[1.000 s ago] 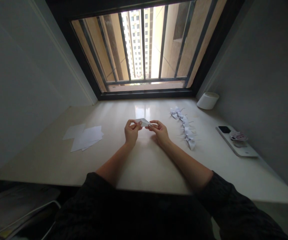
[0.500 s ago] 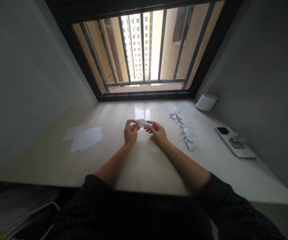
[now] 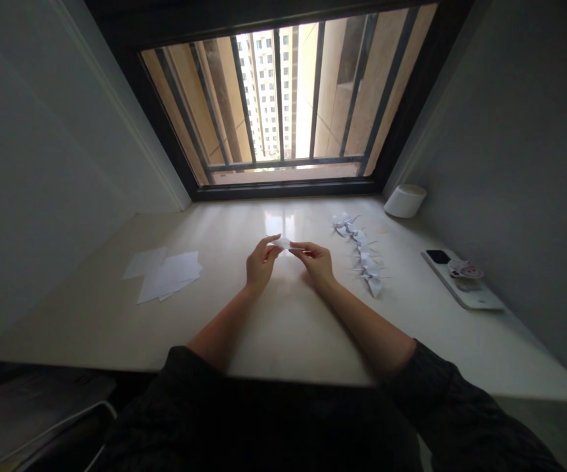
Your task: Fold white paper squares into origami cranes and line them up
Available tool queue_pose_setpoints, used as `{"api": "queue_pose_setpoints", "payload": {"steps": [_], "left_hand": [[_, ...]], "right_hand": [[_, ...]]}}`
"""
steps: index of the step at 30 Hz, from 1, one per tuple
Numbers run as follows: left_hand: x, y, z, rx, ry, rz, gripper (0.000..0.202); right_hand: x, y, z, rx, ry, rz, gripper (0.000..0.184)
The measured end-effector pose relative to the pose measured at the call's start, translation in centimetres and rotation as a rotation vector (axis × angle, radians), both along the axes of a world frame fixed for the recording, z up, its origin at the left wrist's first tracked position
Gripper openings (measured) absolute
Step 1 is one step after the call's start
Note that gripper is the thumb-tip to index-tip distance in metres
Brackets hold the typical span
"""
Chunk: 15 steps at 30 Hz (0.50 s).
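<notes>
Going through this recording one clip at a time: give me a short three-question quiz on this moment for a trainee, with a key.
1. What do the left hand and right hand hold between them?
2. True or false: the loose white paper sheets lie on the same side of the hands as the row of folded paper cranes.
3. Which is nearer the window: the white cylindrical container or the white phone?

Key:
1. A small piece of folded white paper.
2. False: the sheets lie on the left-hand side, the cranes on the right-hand side.
3. The white cylindrical container.
</notes>
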State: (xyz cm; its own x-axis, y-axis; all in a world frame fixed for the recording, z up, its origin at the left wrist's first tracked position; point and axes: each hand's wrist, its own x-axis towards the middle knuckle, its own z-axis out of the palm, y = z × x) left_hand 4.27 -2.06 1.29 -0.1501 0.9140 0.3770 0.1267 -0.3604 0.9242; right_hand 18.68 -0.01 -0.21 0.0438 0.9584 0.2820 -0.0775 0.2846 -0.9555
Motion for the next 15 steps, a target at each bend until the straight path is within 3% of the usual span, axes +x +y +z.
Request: {"api": "queue_pose_setpoints", "payload": {"steps": [4, 9, 15], "left_hand": [[-0.16, 0.25, -0.2, 0.043, 0.006, -0.049, 0.022], [-0.15, 0.32, -0.27, 0.028, -0.072, -0.102, 0.024], [-0.61, 0.3, 0.01, 0.065, -0.004, -0.104, 0.021]], "right_hand": [[0.13, 0.11, 0.03, 0.016, 0.015, 0.023, 0.022], [0.25, 0.07, 0.13, 0.013, 0.016, 0.045, 0.021], [0.35, -0.19, 0.57, 0.025, -0.013, 0.072, 0.022]]}}
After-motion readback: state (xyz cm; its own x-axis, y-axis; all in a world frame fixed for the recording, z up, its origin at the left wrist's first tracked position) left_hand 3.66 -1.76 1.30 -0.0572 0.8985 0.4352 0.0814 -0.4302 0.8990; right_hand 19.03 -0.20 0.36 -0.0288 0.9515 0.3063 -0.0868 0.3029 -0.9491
